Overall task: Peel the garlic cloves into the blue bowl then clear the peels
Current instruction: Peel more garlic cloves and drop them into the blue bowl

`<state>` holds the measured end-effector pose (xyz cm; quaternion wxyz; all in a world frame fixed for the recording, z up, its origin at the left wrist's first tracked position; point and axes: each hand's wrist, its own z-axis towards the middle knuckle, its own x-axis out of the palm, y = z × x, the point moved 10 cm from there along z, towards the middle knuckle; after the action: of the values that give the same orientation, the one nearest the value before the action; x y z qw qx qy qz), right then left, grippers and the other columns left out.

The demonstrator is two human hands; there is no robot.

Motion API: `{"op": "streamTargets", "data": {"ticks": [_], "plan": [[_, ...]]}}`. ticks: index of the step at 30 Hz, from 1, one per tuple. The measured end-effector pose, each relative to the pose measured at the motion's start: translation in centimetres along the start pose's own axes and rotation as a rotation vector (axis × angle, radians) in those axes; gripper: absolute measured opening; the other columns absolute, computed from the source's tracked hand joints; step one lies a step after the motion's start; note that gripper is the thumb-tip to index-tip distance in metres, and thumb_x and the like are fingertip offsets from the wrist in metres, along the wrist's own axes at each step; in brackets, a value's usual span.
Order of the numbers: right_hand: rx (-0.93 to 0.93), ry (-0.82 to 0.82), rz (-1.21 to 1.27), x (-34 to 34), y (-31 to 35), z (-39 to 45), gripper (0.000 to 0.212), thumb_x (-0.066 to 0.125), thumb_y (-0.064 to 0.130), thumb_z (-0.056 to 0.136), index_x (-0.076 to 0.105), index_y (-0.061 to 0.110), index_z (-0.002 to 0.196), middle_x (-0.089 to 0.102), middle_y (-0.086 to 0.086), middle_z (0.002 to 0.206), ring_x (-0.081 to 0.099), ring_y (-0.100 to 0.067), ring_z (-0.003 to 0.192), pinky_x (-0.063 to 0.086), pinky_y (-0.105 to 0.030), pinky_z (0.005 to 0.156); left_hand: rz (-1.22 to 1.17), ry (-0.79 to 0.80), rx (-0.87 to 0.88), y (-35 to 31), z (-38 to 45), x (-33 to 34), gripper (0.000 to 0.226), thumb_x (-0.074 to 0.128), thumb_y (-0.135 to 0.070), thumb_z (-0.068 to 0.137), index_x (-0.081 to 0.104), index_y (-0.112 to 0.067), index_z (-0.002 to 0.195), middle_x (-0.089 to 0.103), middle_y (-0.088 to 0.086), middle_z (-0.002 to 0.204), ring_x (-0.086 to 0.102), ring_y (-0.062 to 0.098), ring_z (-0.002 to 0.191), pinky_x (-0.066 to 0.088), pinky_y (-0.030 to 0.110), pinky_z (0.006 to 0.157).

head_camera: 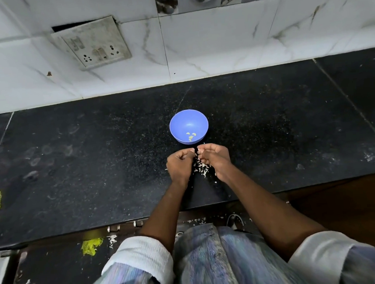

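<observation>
Several peeled garlic cloves [190, 136] already lie in the blue bowl [189, 126] mid-table, while the left hand [180, 164] and right hand [215, 160] pinch another clove between them just before it, above uncleared peels [202, 168].

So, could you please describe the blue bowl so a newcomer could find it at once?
Start at the black counter below the white tiled wall. Near its middle, just beyond both hands, sits the blue bowl. It is the counter's only round blue thing, holding a few pale garlic cloves.
</observation>
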<state>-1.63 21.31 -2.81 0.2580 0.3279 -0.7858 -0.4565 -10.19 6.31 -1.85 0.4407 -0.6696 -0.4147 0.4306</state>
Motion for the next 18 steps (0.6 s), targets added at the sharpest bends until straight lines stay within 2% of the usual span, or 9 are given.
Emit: {"op": "streamTargets", "data": {"ticks": [3,7,10,12,15,18], "plan": [[-0.055,0.006,-0.098,-0.1,0.9,0.4,0.013,0.064,0.001,0.097,0.075,0.008,0.101,0.076,-0.010,0.088,0.067,-0.009,0.070,0.054,-0.020,0.062,0.020,0.033,-0.050,0.1,-0.2,0.9,0.008,0.077,-0.019,0.090,0.085,-0.016,0.088,0.078,-0.004,0.074,0.064,0.002,0.062,0.053,0.027,0.068],[-0.100,0.037,-0.164,-0.1,1.7,1.2,0.012,0.065,-0.003,0.095,0.074,0.005,0.095,0.075,-0.016,0.084,0.066,-0.012,0.066,0.057,-0.022,0.064,0.031,0.036,-0.058,-0.5,0.0,1.4,0.009,0.076,-0.018,0.085,0.085,-0.018,0.087,0.078,-0.002,0.073,0.059,-0.001,0.055,0.047,0.024,0.063],[-0.129,0.061,-0.212,-0.2,2.4,1.7,0.010,0.066,-0.005,0.093,0.074,0.002,0.097,0.076,-0.019,0.087,0.066,-0.015,0.065,0.058,-0.024,0.065,0.077,0.028,-0.053,-1.0,0.2,1.5,0.010,0.077,-0.026,0.080,0.085,-0.022,0.082,0.078,-0.005,0.071,0.065,0.006,0.060,0.055,0.031,0.063],[-0.146,0.079,-0.250,-0.2,2.7,2.0,0.011,0.065,-0.005,0.093,0.074,0.001,0.097,0.076,-0.019,0.086,0.067,-0.015,0.066,0.057,-0.024,0.063,0.119,0.003,-0.035,-1.4,0.4,1.2,0.007,0.080,-0.027,0.082,0.085,-0.022,0.082,0.077,-0.008,0.070,0.071,0.007,0.065,0.058,0.030,0.068],[-0.167,0.104,-0.288,-0.2,3.1,2.3,0.011,0.067,-0.004,0.093,0.075,0.003,0.095,0.075,-0.017,0.083,0.066,-0.016,0.066,0.055,-0.024,0.061,0.182,-0.013,0.028,-2.2,0.4,1.0,0.009,0.085,-0.031,0.083,0.084,-0.022,0.081,0.076,-0.010,0.067,0.067,-0.001,0.060,0.055,0.023,0.065],[-0.176,0.138,-0.301,-0.1,3.2,2.5,0.010,0.068,-0.003,0.093,0.075,0.003,0.094,0.074,-0.015,0.078,0.065,-0.015,0.063,0.053,-0.024,0.058,0.232,-0.010,0.061,-3.1,0.2,1.0,0.010,0.082,-0.029,0.084,0.083,-0.022,0.077,0.074,-0.012,0.064,0.064,-0.002,0.057,0.055,0.024,0.062]]}}
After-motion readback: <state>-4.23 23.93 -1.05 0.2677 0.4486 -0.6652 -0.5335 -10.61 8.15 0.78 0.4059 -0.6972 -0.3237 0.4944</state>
